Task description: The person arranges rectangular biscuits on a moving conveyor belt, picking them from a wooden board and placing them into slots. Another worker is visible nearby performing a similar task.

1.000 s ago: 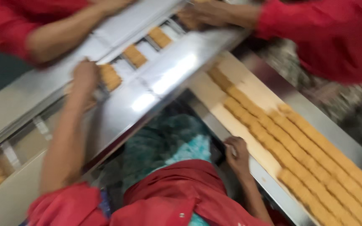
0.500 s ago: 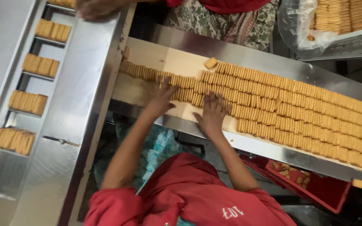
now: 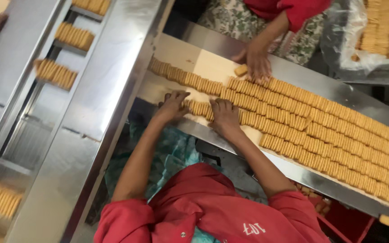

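**Both hands bracketed a short stack of biscuits at the belt's near edge**

On the steel channel (image 3: pixel 113 85) at the left, separate biscuit bundles (image 3: pixel 55 73) sat in its slots. The left hand (image 3: pixel 173 106) lay at the near edge of the cream conveyor belt (image 3: pixel 190 58), fingers curled against one end of a short biscuit stack (image 3: pixel 200 109). The right hand (image 3: pixel 225 115) pressed the stack's other end, fingers bent. Long biscuit rows (image 3: pixel 338 130) ran toward the right end. At the far edge, a co-worker's hand (image 3: pixel 256 60) rested beside a loose biscuit (image 3: pixel 241 69).
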